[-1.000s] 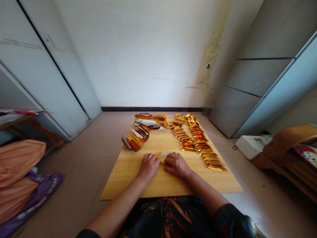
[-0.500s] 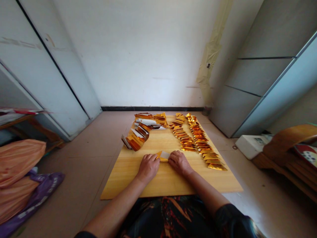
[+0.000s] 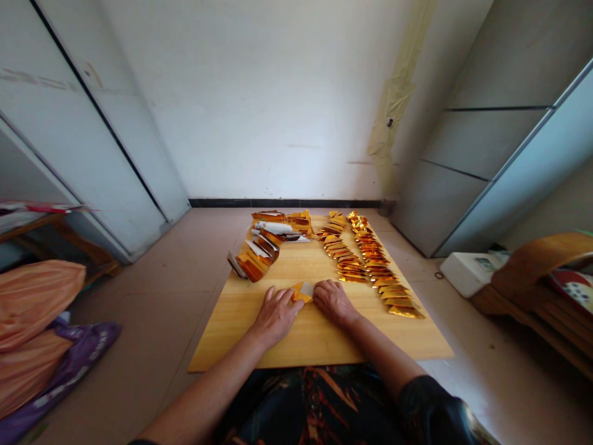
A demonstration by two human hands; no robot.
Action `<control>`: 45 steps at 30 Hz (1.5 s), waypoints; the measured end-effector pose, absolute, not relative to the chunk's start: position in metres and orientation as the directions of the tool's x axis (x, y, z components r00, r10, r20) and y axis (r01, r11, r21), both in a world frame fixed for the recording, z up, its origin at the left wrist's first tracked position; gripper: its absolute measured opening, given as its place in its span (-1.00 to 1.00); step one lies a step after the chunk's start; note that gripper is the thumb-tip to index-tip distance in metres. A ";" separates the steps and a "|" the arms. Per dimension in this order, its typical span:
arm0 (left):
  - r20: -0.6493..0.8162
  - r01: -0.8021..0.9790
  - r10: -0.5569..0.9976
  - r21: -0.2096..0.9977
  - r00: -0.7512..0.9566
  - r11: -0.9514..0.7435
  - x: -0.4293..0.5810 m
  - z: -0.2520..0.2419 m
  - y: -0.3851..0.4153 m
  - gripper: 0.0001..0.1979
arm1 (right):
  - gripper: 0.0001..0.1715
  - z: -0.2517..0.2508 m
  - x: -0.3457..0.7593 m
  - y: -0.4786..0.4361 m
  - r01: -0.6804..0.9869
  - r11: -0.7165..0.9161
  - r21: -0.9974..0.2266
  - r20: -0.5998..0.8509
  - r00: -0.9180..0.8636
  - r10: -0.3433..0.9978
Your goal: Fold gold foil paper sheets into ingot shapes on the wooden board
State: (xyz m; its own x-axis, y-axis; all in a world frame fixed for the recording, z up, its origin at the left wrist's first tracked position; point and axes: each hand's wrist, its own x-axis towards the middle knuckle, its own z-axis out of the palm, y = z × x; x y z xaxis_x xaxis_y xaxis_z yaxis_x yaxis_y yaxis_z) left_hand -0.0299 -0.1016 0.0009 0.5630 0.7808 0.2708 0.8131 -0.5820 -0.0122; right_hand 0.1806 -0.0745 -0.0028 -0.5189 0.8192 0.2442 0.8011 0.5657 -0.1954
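Head cam: left hand [image 3: 277,316] and right hand [image 3: 335,301] both pinching a small gold-and-grey folded paper [image 3: 306,289] between them on the smooth wood bench [image 3: 319,343], shiny pointy foil pieces [image 3: 377,264] rowed up right

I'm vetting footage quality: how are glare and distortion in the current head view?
Head view: glints on the right-hand row of folded gold papers; head view: the pale wall looks brighter mid-frame; head view: the tall grey appliance leans outward, likely wide-angle stretch.
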 end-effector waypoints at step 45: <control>0.349 0.854 0.811 0.055 0.469 -0.518 -0.019 -0.005 -0.100 -0.82 | -0.87 -0.017 0.188 -0.065 0.738 0.653 -0.174 0.396 -0.554 0.732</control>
State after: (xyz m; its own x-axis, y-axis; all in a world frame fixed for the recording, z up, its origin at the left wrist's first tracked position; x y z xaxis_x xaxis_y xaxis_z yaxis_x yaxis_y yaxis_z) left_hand -0.0191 -0.0998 -0.0054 0.4692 0.8112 0.3490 0.8538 -0.5177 0.0554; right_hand 0.1879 -0.0647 -0.0169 -0.5544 0.7319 0.3962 0.7375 0.6526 -0.1736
